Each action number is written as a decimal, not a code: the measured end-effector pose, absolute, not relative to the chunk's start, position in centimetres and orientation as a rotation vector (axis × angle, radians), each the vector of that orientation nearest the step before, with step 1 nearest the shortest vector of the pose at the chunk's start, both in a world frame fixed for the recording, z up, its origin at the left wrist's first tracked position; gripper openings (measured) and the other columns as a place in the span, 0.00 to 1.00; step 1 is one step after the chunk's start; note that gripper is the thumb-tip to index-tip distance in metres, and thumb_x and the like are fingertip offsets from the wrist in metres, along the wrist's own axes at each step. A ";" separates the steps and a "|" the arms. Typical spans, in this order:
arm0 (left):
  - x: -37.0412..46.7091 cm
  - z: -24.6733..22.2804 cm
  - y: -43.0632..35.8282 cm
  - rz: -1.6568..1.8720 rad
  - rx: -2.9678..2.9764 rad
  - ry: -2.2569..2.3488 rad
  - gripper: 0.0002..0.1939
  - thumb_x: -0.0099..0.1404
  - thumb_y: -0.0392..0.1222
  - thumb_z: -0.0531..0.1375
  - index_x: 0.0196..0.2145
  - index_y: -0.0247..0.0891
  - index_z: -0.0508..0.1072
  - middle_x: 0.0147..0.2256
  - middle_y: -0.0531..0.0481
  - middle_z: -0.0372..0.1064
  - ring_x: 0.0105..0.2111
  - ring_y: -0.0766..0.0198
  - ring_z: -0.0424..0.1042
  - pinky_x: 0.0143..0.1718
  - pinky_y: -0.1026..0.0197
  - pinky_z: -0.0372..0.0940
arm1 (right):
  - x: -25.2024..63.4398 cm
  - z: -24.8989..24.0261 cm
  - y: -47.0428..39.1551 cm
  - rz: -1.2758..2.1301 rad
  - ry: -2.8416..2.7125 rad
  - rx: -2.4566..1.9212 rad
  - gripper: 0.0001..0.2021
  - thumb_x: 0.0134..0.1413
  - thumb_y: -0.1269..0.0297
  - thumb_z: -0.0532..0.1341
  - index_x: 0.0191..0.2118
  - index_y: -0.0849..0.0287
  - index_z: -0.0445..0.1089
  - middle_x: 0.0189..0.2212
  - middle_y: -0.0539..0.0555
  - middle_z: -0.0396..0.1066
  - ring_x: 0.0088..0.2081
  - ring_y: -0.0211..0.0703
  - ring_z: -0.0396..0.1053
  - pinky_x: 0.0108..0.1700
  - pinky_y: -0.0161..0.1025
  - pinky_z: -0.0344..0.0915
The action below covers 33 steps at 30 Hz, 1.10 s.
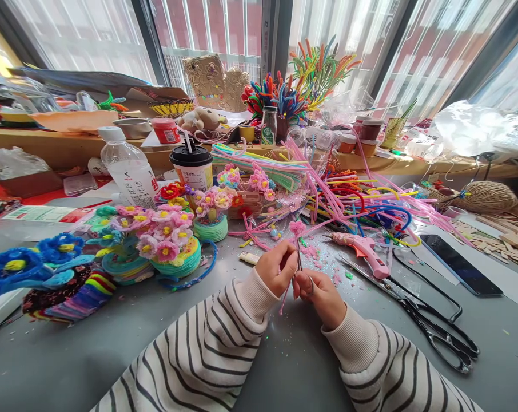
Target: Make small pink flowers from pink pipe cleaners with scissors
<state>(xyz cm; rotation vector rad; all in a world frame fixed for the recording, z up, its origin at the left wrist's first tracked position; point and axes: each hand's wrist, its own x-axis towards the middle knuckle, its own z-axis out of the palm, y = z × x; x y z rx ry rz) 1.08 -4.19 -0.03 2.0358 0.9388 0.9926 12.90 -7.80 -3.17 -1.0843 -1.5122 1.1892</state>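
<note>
Above the grey table my two hands meet in the middle. My left hand is closed in a pinch on a pink pipe cleaner, whose tail hangs below the fingers. Just above the fingertips shows a fuzzy pink pipe-cleaner piece. Closed fingers of my right hand hold small scissors, their thin dark blades pointing up beside my left fingertips. Most of the handles are hidden by the fingers. Pink fuzz clippings lie scattered just beyond the hands.
Right of my hands lie a pink glue gun, large black-handled scissors and a phone. Pipe-cleaner flower pots, a lidded cup and a bottle stand left. Loose pipe cleaners pile up behind.
</note>
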 end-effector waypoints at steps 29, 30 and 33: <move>1.1 -0.4 -4.3 0.977 2.140 0.983 0.08 0.57 0.41 0.44 0.24 0.37 0.56 0.18 0.57 0.51 0.19 0.72 0.54 0.23 0.67 0.52 | 12.3 -3.4 -7.7 1.684 -1.186 -0.786 0.27 0.38 0.40 0.48 0.16 0.64 0.59 0.08 0.42 0.43 0.11 0.25 0.38 0.14 0.29 0.36; 1.1 -0.3 -4.3 0.977 2.139 0.984 0.08 0.57 0.41 0.43 0.24 0.37 0.56 0.18 0.57 0.51 0.19 0.72 0.54 0.23 0.67 0.52 | 12.3 -3.4 -7.7 1.678 -1.190 -0.800 0.27 0.38 0.40 0.48 0.16 0.63 0.59 0.08 0.42 0.43 0.11 0.26 0.38 0.14 0.29 0.36; 1.1 -0.3 -4.2 0.974 2.135 0.979 0.08 0.57 0.41 0.43 0.23 0.37 0.55 0.17 0.57 0.50 0.18 0.72 0.53 0.23 0.67 0.52 | 12.4 -3.5 -7.7 1.657 -1.206 -0.826 0.27 0.38 0.40 0.48 0.16 0.63 0.58 0.08 0.42 0.43 0.12 0.26 0.38 0.15 0.30 0.36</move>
